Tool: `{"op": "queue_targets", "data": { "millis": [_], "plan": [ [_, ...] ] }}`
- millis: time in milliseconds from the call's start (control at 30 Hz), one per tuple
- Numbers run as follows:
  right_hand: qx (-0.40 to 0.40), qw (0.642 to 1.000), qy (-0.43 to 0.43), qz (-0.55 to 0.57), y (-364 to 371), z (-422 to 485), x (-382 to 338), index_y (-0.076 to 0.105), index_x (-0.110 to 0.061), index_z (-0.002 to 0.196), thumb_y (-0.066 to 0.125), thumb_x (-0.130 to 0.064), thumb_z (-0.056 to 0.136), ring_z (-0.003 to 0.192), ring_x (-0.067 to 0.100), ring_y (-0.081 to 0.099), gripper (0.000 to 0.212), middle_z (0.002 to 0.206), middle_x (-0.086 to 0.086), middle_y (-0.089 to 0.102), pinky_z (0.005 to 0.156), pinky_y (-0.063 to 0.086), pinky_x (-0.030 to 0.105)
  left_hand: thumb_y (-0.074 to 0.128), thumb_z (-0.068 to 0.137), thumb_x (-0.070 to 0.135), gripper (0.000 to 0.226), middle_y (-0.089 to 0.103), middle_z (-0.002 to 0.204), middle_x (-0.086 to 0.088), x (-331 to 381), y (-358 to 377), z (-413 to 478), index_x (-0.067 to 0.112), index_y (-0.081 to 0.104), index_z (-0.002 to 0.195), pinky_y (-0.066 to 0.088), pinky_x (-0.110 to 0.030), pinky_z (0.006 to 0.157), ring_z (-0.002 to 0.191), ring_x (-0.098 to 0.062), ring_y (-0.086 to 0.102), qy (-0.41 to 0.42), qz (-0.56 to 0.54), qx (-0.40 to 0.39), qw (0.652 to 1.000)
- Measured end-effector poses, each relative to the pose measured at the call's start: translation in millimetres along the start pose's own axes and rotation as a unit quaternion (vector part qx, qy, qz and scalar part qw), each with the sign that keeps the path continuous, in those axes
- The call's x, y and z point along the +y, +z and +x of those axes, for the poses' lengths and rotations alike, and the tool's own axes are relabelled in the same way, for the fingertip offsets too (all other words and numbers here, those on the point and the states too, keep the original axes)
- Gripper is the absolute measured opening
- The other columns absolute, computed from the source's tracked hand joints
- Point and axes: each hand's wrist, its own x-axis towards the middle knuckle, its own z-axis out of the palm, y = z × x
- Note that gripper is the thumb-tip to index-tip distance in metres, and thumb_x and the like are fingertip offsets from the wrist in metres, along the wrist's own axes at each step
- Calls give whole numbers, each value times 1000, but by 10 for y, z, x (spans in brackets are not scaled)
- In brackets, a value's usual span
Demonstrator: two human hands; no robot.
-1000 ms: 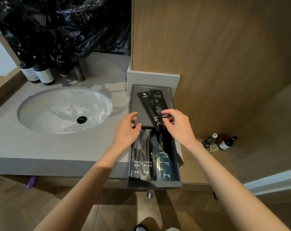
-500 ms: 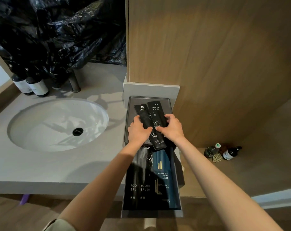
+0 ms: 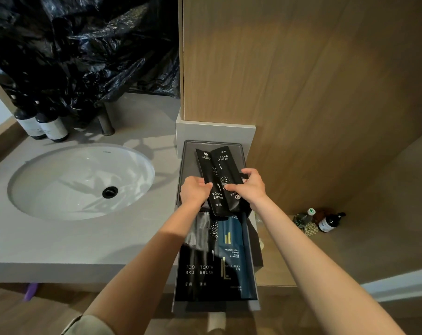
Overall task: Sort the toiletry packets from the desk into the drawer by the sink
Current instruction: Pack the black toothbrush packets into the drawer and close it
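Observation:
Two black toothbrush packets (image 3: 218,170) lie side by side over the grey tray (image 3: 189,163) at the back of the open drawer (image 3: 253,303) right of the sink. My left hand (image 3: 193,193) grips the left packet's edge, thumb on its face. My right hand (image 3: 250,187) pinches the right packet from the other side. Below them, in the drawer's front section, lie two more black toothbrush packets (image 3: 200,269) and a dark blue packet (image 3: 233,257).
A white oval sink (image 3: 79,180) is set in the grey counter (image 3: 60,240) at left, with dark bottles (image 3: 48,125) and black plastic sheeting (image 3: 84,44) behind. A wooden panel (image 3: 301,81) rises at right. Small bottles (image 3: 326,221) stand on the low ledge.
My left hand moved from the drawer's front packets up to the two packets on the tray. Both hands now hold that pair, and my head has come closer.

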Motion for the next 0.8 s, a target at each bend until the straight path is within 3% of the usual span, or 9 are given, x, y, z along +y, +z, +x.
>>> {"op": "queue_targets", "data": {
  "millis": [67,133,200,267,333,467,567,667,800],
  "plan": [
    [0,999,-14,30,-92,-93,-31,48,-15,126,83,-9,69,80,11,61,67,84,-6,60,66,47,20,65,81,19,13,72,83,-14,-83,-72,48,8,70,82,54,-36,85,81,-30,68,-1,-41,-16,999],
    [-8,998,-35,52,-201,-184,-36,53,-18,120,85,-11,67,87,15,66,62,96,2,67,68,53,24,61,86,14,28,56,55,-5,-127,-201,-2,16,56,58,46,-28,65,54,-22,53,10,-69,-16,997],
    [-12,996,-62,56,-319,-283,-27,58,-24,105,87,-13,64,94,21,69,51,103,8,71,78,57,34,59,89,11,33,42,37,5,-158,-371,-93,20,48,59,33,-19,45,35,-12,38,14,-79,-10,997],
    [-18,995,-87,55,-449,-410,-24,61,-24,95,88,-14,62,93,20,70,43,100,7,73,78,57,34,57,91,9,37,36,28,11,-234,-561,-157,18,46,57,26,-20,40,27,-1,29,28,-94,19,995],
    [-21,992,-117,38,-586,-549,-28,65,-20,93,88,-16,62,88,17,71,39,94,3,75,72,56,30,56,91,10,34,42,38,12,-294,-777,-281,8,51,58,32,-25,52,37,-1,37,69,-98,72,990],
    [4,979,-195,-64,-773,-792,-60,72,-18,88,87,-23,63,77,2,66,30,82,-10,72,68,49,20,59,90,21,13,66,93,-11,-407,-1159,-505,9,64,91,47,-37,88,86,-24,59,140,-95,165,972],
    [8,960,-236,-151,-824,-916,-87,72,-26,84,86,-33,64,81,6,65,25,80,-14,70,71,52,27,59,86,34,15,70,95,-8,-431,-1366,-673,20,65,86,54,-41,86,88,-26,67,158,-69,174,970],
    [-55,945,-260,-190,-839,-1027,-168,73,-23,85,85,-31,66,82,7,64,23,81,-14,68,71,53,28,61,89,24,10,70,71,8,-339,-1437,-887,24,64,80,51,-17,59,61,-4,63,188,-79,65,977],
    [-132,926,-284,-211,-806,-1103,-271,73,-19,83,85,-29,65,77,11,63,24,79,-7,71,69,46,23,62,90,17,13,66,115,14,-214,-1428,-1092,15,67,78,43,-20,90,103,0,63,256,3,-169,952]
  ]
}}
